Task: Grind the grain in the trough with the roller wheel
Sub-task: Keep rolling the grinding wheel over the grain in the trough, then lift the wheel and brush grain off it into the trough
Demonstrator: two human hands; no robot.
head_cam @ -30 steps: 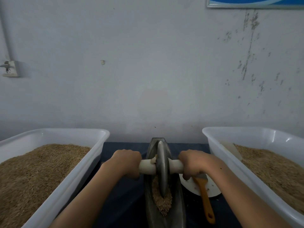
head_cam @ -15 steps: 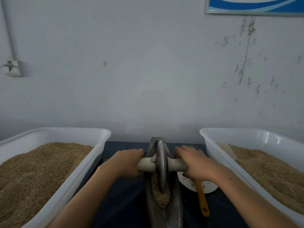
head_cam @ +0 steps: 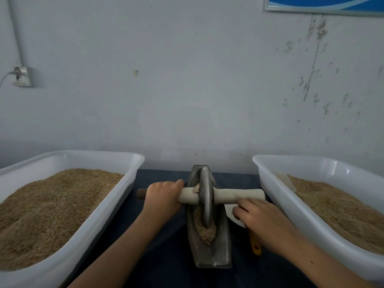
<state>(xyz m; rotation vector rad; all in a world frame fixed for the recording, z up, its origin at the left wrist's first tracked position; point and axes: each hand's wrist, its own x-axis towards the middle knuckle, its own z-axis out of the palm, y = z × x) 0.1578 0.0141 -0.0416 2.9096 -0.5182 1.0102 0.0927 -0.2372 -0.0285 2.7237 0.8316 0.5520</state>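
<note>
1. A wall socket [head_cam: 21,79] with a plug in it sits on the pale wall at the far left.
2. A white tub [head_cam: 104,215] heaped with brown grain fills the left edge of the dark blue table [head_cam: 158,267].
3. The left hand [head_cam: 164,197] is clenched around the left end of the pale wooden handle [head_cam: 239,196], whose dark tip pokes out beyond the knuckles.
4. The grey metal trough [head_cam: 214,252], narrow and boat-shaped, runs from the table's back edge toward the viewer along the middle.
5. The roller wheel [head_cam: 206,198], a thin grey metal disc, stands upright in the trough's far half, with the handle through its centre.
6. A small pile of coarse brown grain [head_cam: 204,229] lies in the trough, just in front of the wheel.
7. The right hand [head_cam: 264,219] is off the handle, below it, fingers loosely bent over a white plate [head_cam: 230,213]; whether they grasp anything cannot be told.
8. An orange handle tip [head_cam: 256,247] shows below that hand.
9. A second white tub [head_cam: 291,204] of grain takes the right edge.
10. A blue framed picture [head_cam: 324,3] hangs top right.
</note>
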